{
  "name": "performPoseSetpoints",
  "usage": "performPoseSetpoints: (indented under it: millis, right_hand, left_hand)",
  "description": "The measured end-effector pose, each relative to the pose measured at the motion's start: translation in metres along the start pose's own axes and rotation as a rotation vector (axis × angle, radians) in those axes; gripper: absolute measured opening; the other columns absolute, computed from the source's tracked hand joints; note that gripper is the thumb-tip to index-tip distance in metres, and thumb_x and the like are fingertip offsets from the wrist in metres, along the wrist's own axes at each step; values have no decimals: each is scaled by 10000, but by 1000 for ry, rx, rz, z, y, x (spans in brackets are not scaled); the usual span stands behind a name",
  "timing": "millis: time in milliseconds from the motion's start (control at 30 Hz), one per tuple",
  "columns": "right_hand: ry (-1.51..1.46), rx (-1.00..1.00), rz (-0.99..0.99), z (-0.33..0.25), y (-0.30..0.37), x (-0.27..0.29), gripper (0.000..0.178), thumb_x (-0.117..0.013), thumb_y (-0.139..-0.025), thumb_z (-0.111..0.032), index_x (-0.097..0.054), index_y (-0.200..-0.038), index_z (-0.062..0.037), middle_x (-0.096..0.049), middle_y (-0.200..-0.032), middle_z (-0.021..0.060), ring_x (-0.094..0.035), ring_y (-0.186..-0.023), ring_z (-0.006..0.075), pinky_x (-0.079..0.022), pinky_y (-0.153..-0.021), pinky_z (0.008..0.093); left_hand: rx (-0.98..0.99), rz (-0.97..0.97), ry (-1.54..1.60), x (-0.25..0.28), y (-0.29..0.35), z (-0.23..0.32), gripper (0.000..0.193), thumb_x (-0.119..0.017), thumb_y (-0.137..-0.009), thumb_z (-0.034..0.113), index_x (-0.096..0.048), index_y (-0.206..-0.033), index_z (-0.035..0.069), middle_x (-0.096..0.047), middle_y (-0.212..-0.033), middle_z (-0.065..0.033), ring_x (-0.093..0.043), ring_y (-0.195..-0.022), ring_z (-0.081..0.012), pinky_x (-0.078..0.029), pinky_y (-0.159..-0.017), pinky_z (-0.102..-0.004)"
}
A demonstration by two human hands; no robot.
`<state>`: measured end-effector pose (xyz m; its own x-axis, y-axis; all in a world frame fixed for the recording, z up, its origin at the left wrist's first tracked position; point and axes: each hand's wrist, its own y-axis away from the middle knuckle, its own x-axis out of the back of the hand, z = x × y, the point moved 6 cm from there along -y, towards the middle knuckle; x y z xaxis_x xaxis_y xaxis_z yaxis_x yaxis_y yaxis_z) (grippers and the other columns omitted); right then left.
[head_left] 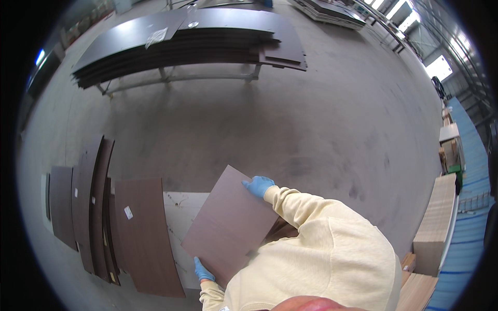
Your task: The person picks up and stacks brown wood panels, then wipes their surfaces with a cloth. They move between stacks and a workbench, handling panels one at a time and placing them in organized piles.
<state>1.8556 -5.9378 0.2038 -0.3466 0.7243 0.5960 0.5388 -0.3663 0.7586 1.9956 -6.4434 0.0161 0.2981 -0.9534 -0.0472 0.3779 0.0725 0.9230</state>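
Note:
A flat rectangular brown panel (228, 223) is held tilted in front of my body. My right hand (258, 186), in a blue glove, grips its far right edge. On the near left edge, my left hand (203, 270), also blue-gloved, is closed round the board; part of its fingers is behind the panel. Just left of it lies a white panel (181, 205), partly covered by the held one. A larger brown panel (142, 233) with a small white label is beside that. Some brown pieces (281, 230) show between the held panel and my right sleeve.
Several dark brown panels (88, 202) stand close together at the left. Across the floor, a metal-legged rack (179, 78) carries a stack of long dark panels (223, 23). Wood-coloured board stacks (434, 223) line the right side near a blue strip (472, 207). Another stack (332, 13) is at the far right.

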Motion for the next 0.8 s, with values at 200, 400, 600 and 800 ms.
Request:
performPoseSetpoints:
  millis: [200, 400, 600, 800]
  right_hand:
    - [-237, -65, 183, 106, 31, 59, 753, -486, -964, -643, -668, -1316, -3, -666, -1337, 235, -625, -1257, 406, -474, -1073, 470]
    - [-377, -99, 301, 196, 25, 118, 749, -493, -962, -643, -657, -1341, -18, -655, -1353, 238, -604, -1285, 410, -462, -1088, 473]
    - [-330, -89, 264, 201, 4, 145, 741, -507, -967, -629, -624, -1384, -28, -625, -1403, 235, -579, -1323, 403, -453, -1106, 474]
    - [-111, 66, 50, 122, -67, 77, 775, -545, -964, -600, -543, -1467, -10, -551, -1497, 226, -523, -1388, 395, -412, -1163, 452]
  left_hand:
    - [-171, -91, -120, -93, 12, 58, 774, -590, -983, 585, -524, -1476, -8, -578, -1463, -116, -566, -1263, -268, -434, -1110, -410]
    - [-253, -73, -175, -202, 33, 65, 725, -643, -972, 541, -561, -1429, -16, -625, -1385, -122, -608, -1172, -264, -473, -1056, -406]
    - [-341, 18, -127, -224, 24, 37, 672, -641, -985, 508, -584, -1404, -15, -632, -1368, -126, -624, -1132, -274, -500, -1027, -412]
    - [-267, 93, 68, -137, -13, -6, 655, -624, -1006, 458, -551, -1434, -33, -606, -1408, -161, -613, -1195, -306, -507, -1043, -462]
